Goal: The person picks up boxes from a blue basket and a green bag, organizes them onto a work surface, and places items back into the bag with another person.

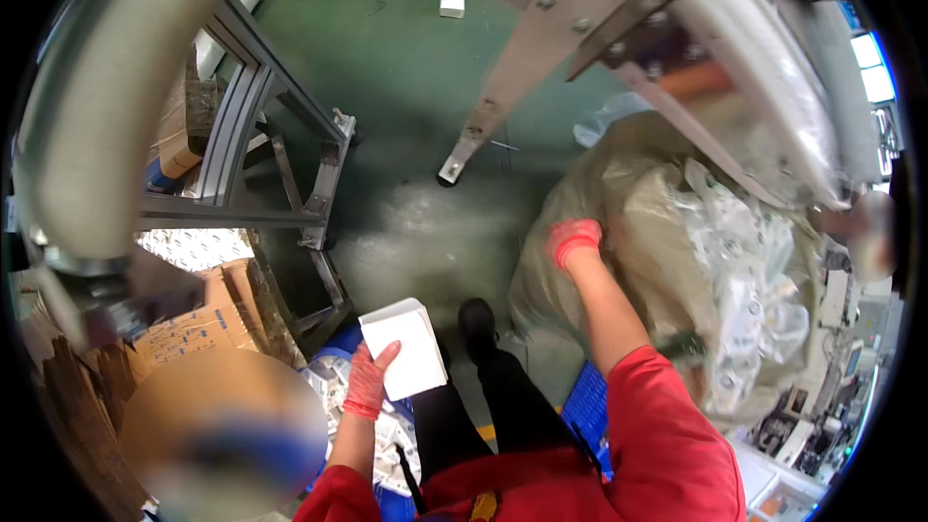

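Note:
A flat white box (404,348), or a short stack of white card, is held in my left hand (365,382), which wears a red see-through glove. The thumb lies across its upper face, and the other fingers are hidden beneath. My right hand (574,240), in the same kind of glove, is closed at the left side of a big beige plastic sack (623,188) and seems to grip its film. Crumpled clear and white plastic wrappers (739,280) fill the sack's right side.
Metal frame legs (324,184) stand at left; a steel bracket (503,77) reaches down ahead. Flattened cardboard (198,329) leans at lower left, near a blue bin (338,343) of white scraps. A blue crate (587,401) sits by my right leg. A small white box (451,3) lies on the green floor.

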Available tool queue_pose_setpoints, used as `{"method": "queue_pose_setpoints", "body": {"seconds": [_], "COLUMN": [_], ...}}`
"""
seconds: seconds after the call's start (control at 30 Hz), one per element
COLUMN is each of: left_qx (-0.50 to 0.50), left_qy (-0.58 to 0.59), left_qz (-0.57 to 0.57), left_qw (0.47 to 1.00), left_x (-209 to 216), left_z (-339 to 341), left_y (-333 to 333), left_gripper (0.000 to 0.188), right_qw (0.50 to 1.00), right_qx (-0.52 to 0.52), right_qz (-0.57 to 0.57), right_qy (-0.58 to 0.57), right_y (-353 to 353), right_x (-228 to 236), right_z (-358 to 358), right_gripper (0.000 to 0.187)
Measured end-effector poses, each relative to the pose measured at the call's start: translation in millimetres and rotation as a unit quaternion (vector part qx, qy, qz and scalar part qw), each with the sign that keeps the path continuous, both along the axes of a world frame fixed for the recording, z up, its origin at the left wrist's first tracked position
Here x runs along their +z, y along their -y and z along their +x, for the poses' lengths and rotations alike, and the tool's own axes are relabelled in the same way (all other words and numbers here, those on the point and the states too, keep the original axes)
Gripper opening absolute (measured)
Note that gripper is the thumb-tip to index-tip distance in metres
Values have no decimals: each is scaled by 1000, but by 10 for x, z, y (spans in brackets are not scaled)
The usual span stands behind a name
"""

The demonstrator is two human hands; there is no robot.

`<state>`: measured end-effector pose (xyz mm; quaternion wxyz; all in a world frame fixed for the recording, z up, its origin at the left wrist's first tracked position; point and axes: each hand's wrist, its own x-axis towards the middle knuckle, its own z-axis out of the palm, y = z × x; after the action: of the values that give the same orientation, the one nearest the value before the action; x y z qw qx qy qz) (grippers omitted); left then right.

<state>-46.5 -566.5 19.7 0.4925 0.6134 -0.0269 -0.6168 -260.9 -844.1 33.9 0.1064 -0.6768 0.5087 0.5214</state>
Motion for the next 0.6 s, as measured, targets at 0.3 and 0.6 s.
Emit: {"method": "queue_pose_setpoints", "body": {"seconds": [0.3, 0.6], "left_qx": [223, 234], "left_qy": [-140, -23], "left_qz": [-46, -51], "left_qw": [964, 971], "left_x": [-1538, -1951], "left_z": [446, 930], "left_y": [1081, 1284], "left_gripper": [51, 51], "right_qw": [810, 745], "right_qx": [54, -105], "right_qz": [-56, 168], "right_qy": [581, 637], "right_y": [652, 837], "right_x": [-1203, -2091], "right_z": [1731, 1559], "right_gripper": [38, 40]}}
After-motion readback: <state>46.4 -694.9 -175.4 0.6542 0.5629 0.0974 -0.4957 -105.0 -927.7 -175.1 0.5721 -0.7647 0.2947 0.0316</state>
